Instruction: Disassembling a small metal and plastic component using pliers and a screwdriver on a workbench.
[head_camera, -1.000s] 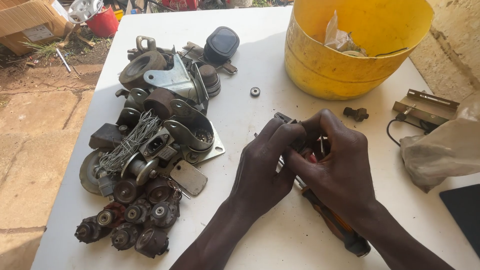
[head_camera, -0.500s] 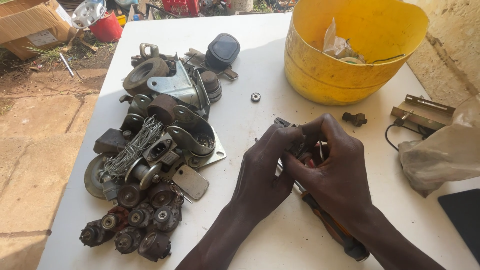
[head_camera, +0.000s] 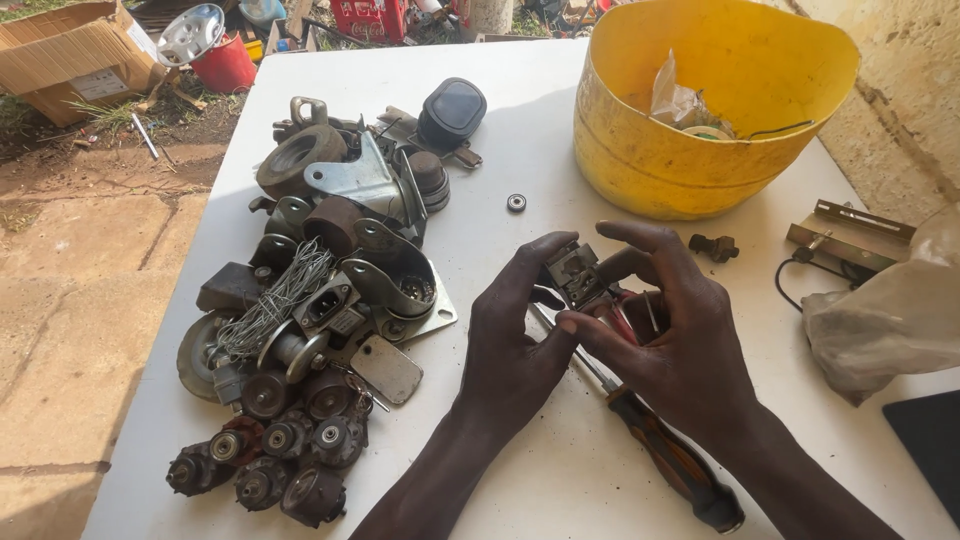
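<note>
My left hand (head_camera: 515, 345) and my right hand (head_camera: 675, 340) meet over the middle of the white table (head_camera: 520, 150). Between their fingertips they hold a small grey metal part (head_camera: 574, 275) with red bits beside it. The left thumb and fingers pinch its left side, the right fingers curl around its right side. Under my hands lies a screwdriver (head_camera: 660, 455) with a dark and orange handle, its shaft pointing toward the part.
A heap of caster wheels and metal brackets (head_camera: 320, 290) covers the table's left half. A yellow bucket (head_camera: 690, 150) stands at the back right. A small bearing (head_camera: 516, 203), a dark bolt (head_camera: 715, 246), a metal bracket (head_camera: 850, 232) and a plastic bag (head_camera: 890, 310) lie around.
My fingers have opened up a little around the metal part, so more of it shows. The view has shifted slightly closer; both hands stay in the same place.
</note>
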